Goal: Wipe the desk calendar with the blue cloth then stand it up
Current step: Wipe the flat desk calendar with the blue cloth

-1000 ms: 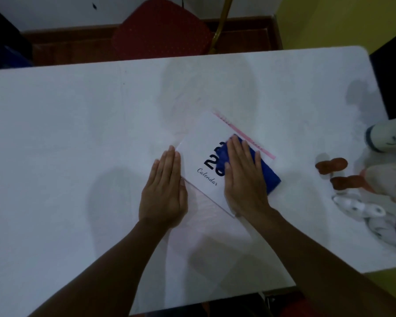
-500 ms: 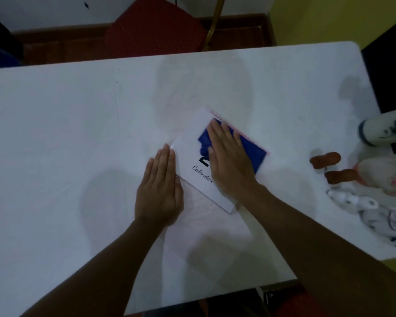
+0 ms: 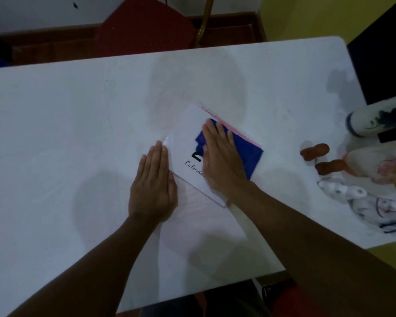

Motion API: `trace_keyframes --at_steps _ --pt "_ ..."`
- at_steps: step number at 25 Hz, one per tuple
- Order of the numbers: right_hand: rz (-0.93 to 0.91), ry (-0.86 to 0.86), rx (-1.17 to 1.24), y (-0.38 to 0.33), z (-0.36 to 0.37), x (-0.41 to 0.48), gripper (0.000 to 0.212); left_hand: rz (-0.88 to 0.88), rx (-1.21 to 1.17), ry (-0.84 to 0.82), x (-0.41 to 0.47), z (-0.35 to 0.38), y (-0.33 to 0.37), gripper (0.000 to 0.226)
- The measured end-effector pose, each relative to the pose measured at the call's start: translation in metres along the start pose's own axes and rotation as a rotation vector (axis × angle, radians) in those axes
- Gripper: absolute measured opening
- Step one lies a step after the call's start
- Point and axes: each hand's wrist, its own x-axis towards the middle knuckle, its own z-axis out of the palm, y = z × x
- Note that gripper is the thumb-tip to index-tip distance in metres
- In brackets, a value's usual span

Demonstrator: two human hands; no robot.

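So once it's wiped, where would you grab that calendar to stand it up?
Probably the pink spiral edge of the calendar, coming from the far side. It lies flat on the table, and that bound edge becomes the top ridge. The right hand presses the cloth beside it; the left hand steadies the near corner.

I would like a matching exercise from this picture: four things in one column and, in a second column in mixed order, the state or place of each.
Things:
1. desk calendar
2. blue cloth
3. left hand
4. red chair

States or places:
A. flat on the table beside the calendar's edge
B. beyond the table's far edge
C. lying flat, not standing
D. pressed under the right hand

Pairs: 1-C, 2-D, 3-A, 4-B
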Motion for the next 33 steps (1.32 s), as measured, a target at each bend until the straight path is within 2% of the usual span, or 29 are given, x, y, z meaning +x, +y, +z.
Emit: trace_keyframes --at_steps 3,7,10,13,16,19,23,27,30,33 --pt "-0.054 0.007 -0.012 -0.004 0.003 0.013 0.061 0.007 0.002 0.011 -0.001 -0.001 0.000 0.064" --pt "-0.081 0.013 -0.021 0.035 -0.002 -0.045 0.057 0.008 -0.015 0.024 -0.001 0.000 0.000 0.064" --pt "-0.011 0.001 -0.007 0.062 -0.012 -0.065 0.060 0.015 -0.010 0.051 0.001 0.000 0.001 0.064" --pt "0.098 -0.007 0.056 0.040 -0.007 -0.067 0.062 0.012 -0.010 0.041 0.001 -0.001 0.001 0.064" --pt "-0.079 -0.036 0.003 0.015 0.009 -0.099 0.064 0.004 -0.018 -0.001 -0.001 0.000 0.000 0.065" --pt "-0.253 -0.054 -0.007 0.034 0.000 -0.101 0.057 -0.004 -0.018 -0.010 0.000 0.000 0.000 0.066" --pt "-0.172 -0.047 -0.062 0.045 -0.013 -0.047 0.054 -0.005 -0.027 -0.004 0.001 -0.001 0.001 0.066" --pt "-0.116 -0.031 -0.077 0.008 -0.001 0.001 0.055 -0.012 -0.022 -0.027 -0.001 0.000 0.000 0.066" --pt "-0.173 -0.024 -0.052 -0.010 0.014 -0.019 0.054 -0.014 -0.003 -0.031 -0.002 0.001 0.000 0.066" --pt "-0.304 -0.086 -0.030 0.003 0.014 -0.069 0.055 -0.010 -0.017 -0.037 -0.002 0.001 -0.001 0.067"
